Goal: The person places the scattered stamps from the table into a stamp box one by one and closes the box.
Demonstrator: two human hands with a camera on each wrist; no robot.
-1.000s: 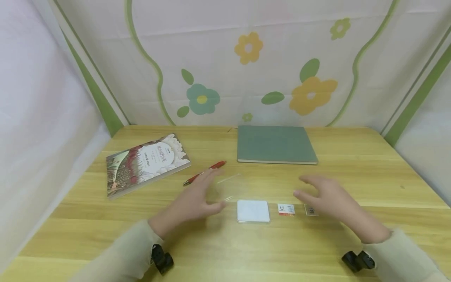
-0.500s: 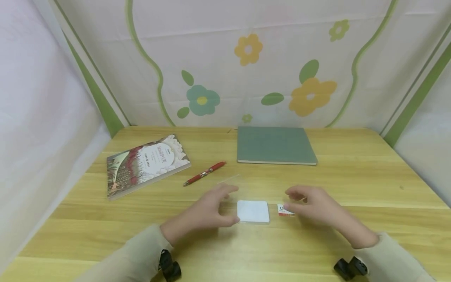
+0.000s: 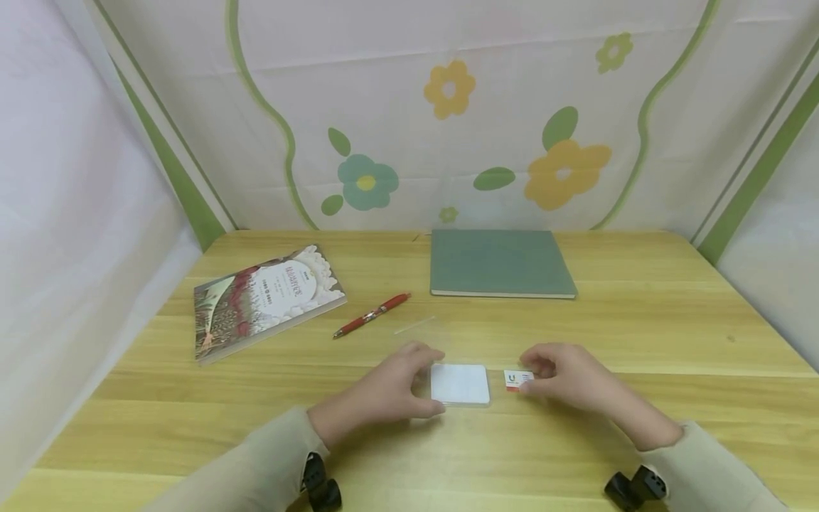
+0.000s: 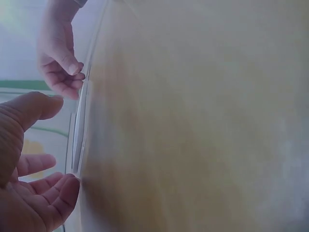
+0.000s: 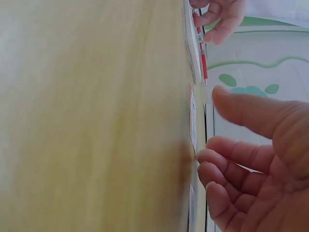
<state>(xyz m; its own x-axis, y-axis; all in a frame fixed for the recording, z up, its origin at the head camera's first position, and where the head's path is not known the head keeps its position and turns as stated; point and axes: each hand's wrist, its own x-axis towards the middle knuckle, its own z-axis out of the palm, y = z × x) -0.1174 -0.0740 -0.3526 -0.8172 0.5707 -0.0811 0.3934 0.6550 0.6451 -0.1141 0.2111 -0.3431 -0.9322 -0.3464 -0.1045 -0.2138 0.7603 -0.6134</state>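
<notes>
A flat white rectangular piece with a clear rim lies on the wooden table before me. My left hand is at its left end, thumb by the near corner and fingers by the far one, with a gap between them. To the right lies a small white card with a red strip. My right hand reaches over the card's right end, fingertips low at the table. In the right wrist view, the thumb stands apart from the fingers, beside the card. My right hand hides the spot farther right.
A red pen lies beyond my left hand, with an illustrated book at the left. A green hardcover book rests at the back edge. Near the pen, a faint line marks a transparent sheet. A flowered curtain hangs behind.
My left hand has moved right, from beside the transparent sheet to the white piece's left end. My right hand has moved left and down onto the small card, covering a small clear square seen earlier.
</notes>
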